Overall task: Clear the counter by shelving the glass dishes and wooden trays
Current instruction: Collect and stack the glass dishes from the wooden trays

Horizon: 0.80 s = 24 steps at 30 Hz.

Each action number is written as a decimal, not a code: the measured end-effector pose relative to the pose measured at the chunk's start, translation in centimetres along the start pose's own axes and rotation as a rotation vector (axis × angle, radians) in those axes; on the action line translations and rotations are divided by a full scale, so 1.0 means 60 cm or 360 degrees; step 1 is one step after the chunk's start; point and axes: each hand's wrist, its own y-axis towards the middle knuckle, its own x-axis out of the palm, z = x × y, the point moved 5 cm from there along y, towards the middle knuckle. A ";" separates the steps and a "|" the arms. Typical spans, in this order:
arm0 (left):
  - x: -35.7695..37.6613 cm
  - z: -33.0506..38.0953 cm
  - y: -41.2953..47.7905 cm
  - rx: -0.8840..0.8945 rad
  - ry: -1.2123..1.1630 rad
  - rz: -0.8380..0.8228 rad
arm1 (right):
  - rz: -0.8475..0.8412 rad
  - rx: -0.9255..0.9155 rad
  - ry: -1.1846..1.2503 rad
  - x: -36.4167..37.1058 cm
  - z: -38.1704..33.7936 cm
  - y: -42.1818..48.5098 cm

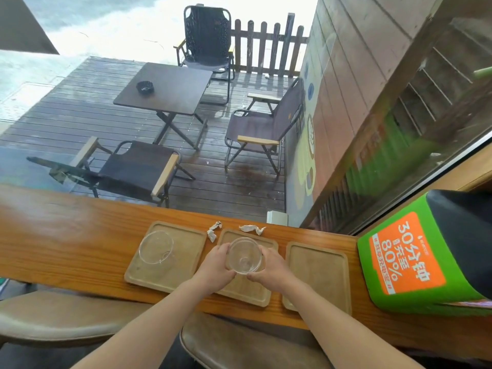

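Three wooden trays lie side by side on the wooden counter [66, 235]. The left tray [183, 265] carries a clear glass dish [155, 246] at its far left corner. Over the middle tray [245, 291], my left hand [215, 265] and my right hand [271, 267] clasp a second clear glass dish [245, 254] from both sides. Whether this dish rests on the tray or is lifted I cannot tell. The right tray [318, 272] has nothing on it.
Two crumpled paper scraps [214, 230] [251, 229] lie on the counter behind the trays. A green and orange box with a black top [415, 259] stands at the counter's right end. Padded stools [64, 318] sit below. Behind the window is a deck with chairs.
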 end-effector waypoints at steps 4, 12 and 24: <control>0.003 -0.002 0.001 -0.0039 0.0008 0.0009 | 0.0012 0.0015 0.0040 -0.002 0.001 0.000; 0.005 0.000 -0.002 -0.0048 0.0023 0.0012 | 0.0040 0.0090 0.0002 -0.001 0.008 0.001; -0.073 0.000 -0.027 -0.0004 -0.0021 0.0222 | 0.0360 -0.0054 -0.0252 -0.030 -0.076 0.012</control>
